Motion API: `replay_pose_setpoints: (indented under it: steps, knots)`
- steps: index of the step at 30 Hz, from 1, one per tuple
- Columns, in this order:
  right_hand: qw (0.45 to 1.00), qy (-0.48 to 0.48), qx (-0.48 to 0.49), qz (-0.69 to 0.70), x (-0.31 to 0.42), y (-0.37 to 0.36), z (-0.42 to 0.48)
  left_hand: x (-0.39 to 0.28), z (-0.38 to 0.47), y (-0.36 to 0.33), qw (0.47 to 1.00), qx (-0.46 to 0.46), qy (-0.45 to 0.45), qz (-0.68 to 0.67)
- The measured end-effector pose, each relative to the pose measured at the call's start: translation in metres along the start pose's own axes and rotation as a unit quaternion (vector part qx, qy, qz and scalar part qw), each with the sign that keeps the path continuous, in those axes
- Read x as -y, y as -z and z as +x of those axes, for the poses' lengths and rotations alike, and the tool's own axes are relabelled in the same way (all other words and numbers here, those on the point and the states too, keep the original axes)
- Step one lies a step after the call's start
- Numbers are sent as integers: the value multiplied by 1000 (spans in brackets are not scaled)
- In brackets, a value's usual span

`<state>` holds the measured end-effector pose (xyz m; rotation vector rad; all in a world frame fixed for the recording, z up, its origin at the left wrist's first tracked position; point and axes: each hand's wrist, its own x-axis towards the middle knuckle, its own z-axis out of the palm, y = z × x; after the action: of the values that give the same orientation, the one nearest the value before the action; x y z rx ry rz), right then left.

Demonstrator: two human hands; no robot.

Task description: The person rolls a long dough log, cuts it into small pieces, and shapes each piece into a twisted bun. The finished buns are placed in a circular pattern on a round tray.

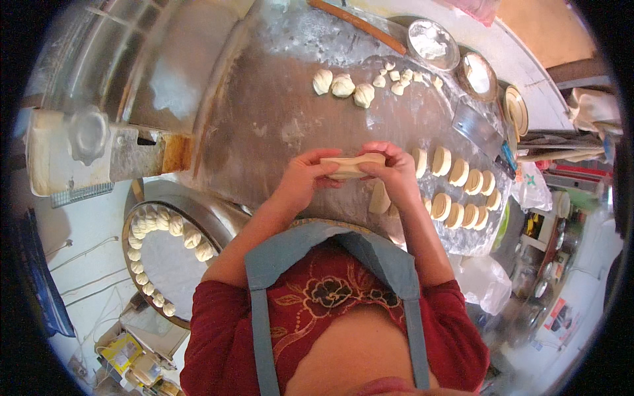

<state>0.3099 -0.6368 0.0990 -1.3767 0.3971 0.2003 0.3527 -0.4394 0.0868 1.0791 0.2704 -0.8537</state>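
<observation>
Both hands hold one strip of pale layered dough level above the wooden work surface. My left hand grips its left end, with the thumb along the near side. My right hand pinches the other end. Close to the right wrist lies a flat dough piece, partly covered by the hand. Further right, coiled dough slices stand in two rows on the floured surface. Beyond the hands sit several twisted dough buns and small dough lumps.
A cleaver lies at the right, near metal bowls of flour. A wooden rolling pin rests at the far edge. At lower left, a round tray carries shaped buns along its rim. A plastic bag hangs beyond the right edge.
</observation>
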Motion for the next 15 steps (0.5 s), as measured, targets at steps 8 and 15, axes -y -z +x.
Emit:
replay_pose_setpoints:
  steps: [8,15]
  knots:
    - [912,317,33,-259,24,19,14,-6,35,6,947,206,107,-224]
    - [992,117,-30,-33,21,46,24,-32,31,-11,959,89,-172,206]
